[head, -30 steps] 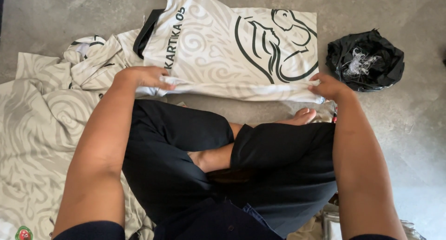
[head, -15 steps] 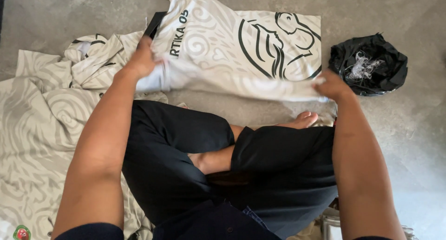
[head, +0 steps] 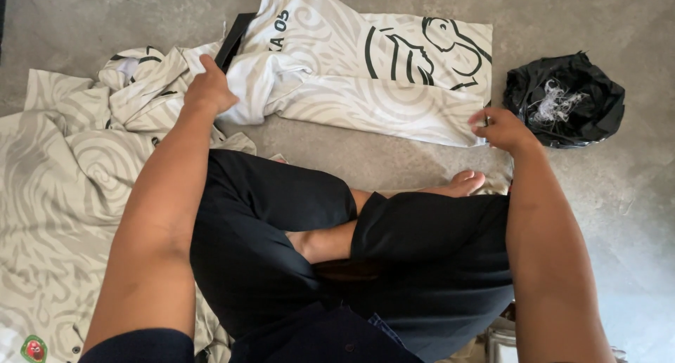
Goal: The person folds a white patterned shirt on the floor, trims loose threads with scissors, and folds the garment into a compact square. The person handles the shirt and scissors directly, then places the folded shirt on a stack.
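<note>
The fingers of the left hand are curled over the folded left edge of a cream jersey, pressed down on the cloth beside its black collar. The fingers of the right hand are bent together and pinched on the jersey's lower right corner, which is lifted slightly off the floor. The jersey is spread on the grey concrete floor ahead of the crossed legs, patterned with pale swirls and marked with a dark outline drawing on its right half. To the left, more garments of the same swirl cloth are heaped and spread, touching the jersey's left side and running under the left arm. A crumpled black plastic bag with pale thread scraps on it is seen just beside the right hand, apart from the jersey. The floor is bare, scuffed and lit from the lower right.

Compared with half a second ago, the left hand has been carried farther up and over, so that the jersey's left portion is folded inward and less of its lettering is shown. The right hand has been kept on its corner.
</note>
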